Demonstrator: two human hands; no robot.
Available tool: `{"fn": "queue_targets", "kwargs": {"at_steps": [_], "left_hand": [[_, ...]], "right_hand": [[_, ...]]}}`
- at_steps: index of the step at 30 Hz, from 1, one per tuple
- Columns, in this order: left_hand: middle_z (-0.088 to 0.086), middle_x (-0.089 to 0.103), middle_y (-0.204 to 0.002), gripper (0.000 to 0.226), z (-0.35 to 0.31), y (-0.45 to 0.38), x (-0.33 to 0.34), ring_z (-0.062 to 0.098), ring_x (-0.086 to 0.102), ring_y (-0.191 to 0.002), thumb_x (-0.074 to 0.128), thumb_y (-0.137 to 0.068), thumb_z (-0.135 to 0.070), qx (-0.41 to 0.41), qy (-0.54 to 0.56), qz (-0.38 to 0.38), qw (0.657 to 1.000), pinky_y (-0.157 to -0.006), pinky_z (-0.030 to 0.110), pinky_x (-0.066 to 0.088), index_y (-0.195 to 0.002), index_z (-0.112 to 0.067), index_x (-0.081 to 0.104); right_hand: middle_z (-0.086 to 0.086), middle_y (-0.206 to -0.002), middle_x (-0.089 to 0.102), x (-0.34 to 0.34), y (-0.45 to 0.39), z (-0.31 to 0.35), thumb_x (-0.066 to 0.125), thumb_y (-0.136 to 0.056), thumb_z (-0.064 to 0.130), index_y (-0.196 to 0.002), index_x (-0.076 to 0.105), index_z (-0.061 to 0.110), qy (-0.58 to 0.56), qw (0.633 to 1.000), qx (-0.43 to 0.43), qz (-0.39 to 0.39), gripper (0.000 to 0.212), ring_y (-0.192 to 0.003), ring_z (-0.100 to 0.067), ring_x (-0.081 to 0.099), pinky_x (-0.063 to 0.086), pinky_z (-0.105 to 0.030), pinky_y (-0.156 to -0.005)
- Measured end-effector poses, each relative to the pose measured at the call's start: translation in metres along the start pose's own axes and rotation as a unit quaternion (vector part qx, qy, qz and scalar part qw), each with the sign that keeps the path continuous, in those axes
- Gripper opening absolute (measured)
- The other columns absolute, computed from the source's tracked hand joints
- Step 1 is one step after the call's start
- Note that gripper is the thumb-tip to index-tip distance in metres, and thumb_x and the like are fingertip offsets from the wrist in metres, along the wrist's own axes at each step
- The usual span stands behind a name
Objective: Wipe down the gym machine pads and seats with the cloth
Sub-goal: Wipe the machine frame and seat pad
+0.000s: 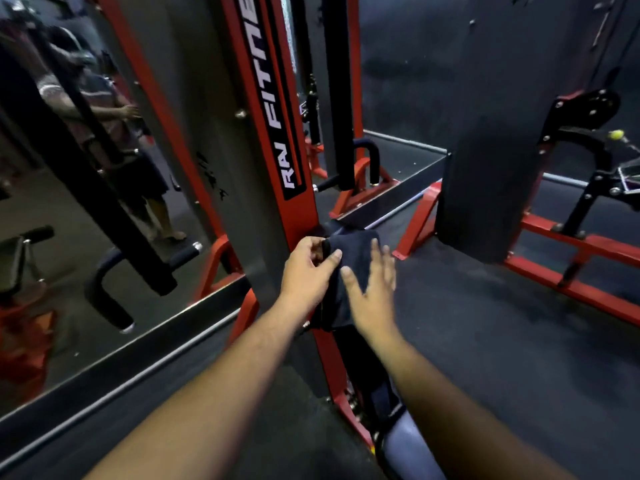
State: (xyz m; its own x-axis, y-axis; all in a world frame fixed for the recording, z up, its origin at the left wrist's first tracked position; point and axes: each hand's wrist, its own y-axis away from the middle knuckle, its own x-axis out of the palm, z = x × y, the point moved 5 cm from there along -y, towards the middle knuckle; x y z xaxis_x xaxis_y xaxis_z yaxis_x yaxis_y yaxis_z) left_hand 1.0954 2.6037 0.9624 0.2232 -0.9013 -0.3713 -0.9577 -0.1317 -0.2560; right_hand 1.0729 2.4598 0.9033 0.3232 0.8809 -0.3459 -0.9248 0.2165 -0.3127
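Cloth [349, 271], dark, hangs just beside the red upright [277, 133], at its lower right. Left hand [308, 271] pinches its near edge with curled fingers; right hand [372, 292] lies on it, fingers spread wide

There are two hands, the left hand [308, 271] and the right hand [372, 292]. There is one dark cloth [349, 258]. One mirror [69, 202] is visible.
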Motion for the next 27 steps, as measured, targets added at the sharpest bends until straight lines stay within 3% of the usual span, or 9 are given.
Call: {"fn": "queue_targets", "kwargs": {"at_steps": [4,6,8,10,13,16,19,23,27], "left_hand": [[-0.007,0.074,-0.099,0.03,0.012,-0.042,-0.003,0.01,0.068,-0.095,0.056,-0.096,-0.048,0.049,-0.045,0.01,0.998,-0.089,0.041,0.055,-0.104,-0.024,0.071],[-0.002,0.072,-0.104,0.038,0.016,-0.061,-0.006,0.011,0.065,-0.1,0.049,-0.099,-0.044,0.087,-0.065,0.015,0.994,-0.093,0.039,0.052,-0.108,-0.016,0.073],[-0.001,0.07,-0.115,0.04,0.019,-0.075,-0.004,0.009,0.062,-0.108,0.048,-0.1,-0.041,0.126,-0.091,0.043,0.987,-0.1,0.035,0.049,-0.118,-0.012,0.07],[-0.007,0.06,-0.131,0.047,0.018,-0.081,0.001,0.004,0.054,-0.121,0.046,-0.101,-0.041,0.147,-0.091,0.08,0.982,-0.109,0.027,0.041,-0.132,-0.011,0.062],[-0.008,0.047,-0.146,0.063,0.019,-0.088,0.013,0.001,0.04,-0.136,0.041,-0.098,-0.05,0.129,-0.074,0.131,0.98,-0.119,0.025,0.029,-0.148,-0.013,0.048],[0.001,0.039,-0.159,0.074,0.019,-0.087,0.027,0.012,0.032,-0.148,0.036,-0.092,-0.057,0.162,-0.099,0.219,0.957,-0.125,0.04,0.022,-0.155,-0.017,0.038],[-0.001,0.029,-0.166,0.077,0.023,-0.08,0.04,0.015,0.022,-0.154,0.03,-0.091,-0.061,0.25,-0.212,0.298,0.896,-0.126,0.051,0.012,-0.158,-0.024,0.031],[0.004,0.036,-0.163,0.08,0.018,-0.091,0.044,0.019,0.03,-0.151,0.024,-0.09,-0.062,0.272,-0.2,0.32,0.885,-0.123,0.051,0.02,-0.157,-0.019,0.036],[0.018,0.066,-0.128,0.072,0.017,-0.101,0.05,0.037,0.056,-0.126,0.031,-0.089,-0.061,0.198,-0.085,0.333,0.918,-0.11,0.057,0.038,-0.132,-0.011,0.061]], "right_hand": [[-0.012,-0.17,-0.013,0.056,-0.01,0.008,0.029,-0.087,0.071,-0.16,-0.008,0.037,0.092,0.996,0.019,-0.003,0.089,-0.157,-0.034,-0.008,0.013,-0.062,-0.122],[-0.007,-0.171,-0.012,0.06,-0.02,0.011,0.031,-0.087,0.073,-0.161,0.001,0.044,0.116,0.992,0.03,-0.041,0.085,-0.157,-0.033,-0.009,0.017,-0.068,-0.117],[-0.002,-0.171,0.005,0.052,-0.052,0.01,0.035,-0.087,0.074,-0.155,0.027,0.046,0.123,0.99,0.025,-0.057,0.073,-0.157,-0.032,0.0,0.02,-0.068,-0.114],[-0.002,-0.157,0.039,0.037,-0.095,0.0,0.036,-0.087,0.075,-0.136,0.057,0.036,0.101,0.993,0.034,-0.047,0.066,-0.149,-0.032,0.029,0.029,-0.063,-0.115],[0.002,-0.13,0.065,0.023,-0.118,-0.015,0.042,-0.09,0.067,-0.119,0.069,0.027,0.037,0.994,0.03,-0.099,0.056,-0.126,-0.026,0.055,0.043,-0.054,-0.107],[0.002,-0.167,0.026,0.05,-0.046,-0.014,0.035,-0.102,0.057,-0.155,0.04,0.033,0.041,0.988,-0.01,-0.15,0.059,-0.155,-0.02,0.02,0.019,-0.049,-0.124],[0.015,-0.171,-0.008,0.085,0.024,-0.044,0.016,-0.101,0.07,-0.163,0.005,0.038,0.034,0.989,0.051,-0.131,0.071,-0.158,-0.014,-0.007,0.007,-0.057,-0.126],[0.016,-0.171,-0.001,0.077,0.006,-0.049,0.019,-0.093,0.078,-0.162,0.013,0.04,-0.023,0.968,0.158,-0.194,0.079,-0.157,-0.007,-0.006,0.005,-0.061,-0.124],[0.015,-0.17,0.012,0.059,-0.056,0.006,0.016,-0.093,0.074,-0.158,0.028,0.044,0.004,0.977,0.083,-0.198,0.072,-0.157,-0.01,0.0,0.002,-0.048,-0.125]]}}
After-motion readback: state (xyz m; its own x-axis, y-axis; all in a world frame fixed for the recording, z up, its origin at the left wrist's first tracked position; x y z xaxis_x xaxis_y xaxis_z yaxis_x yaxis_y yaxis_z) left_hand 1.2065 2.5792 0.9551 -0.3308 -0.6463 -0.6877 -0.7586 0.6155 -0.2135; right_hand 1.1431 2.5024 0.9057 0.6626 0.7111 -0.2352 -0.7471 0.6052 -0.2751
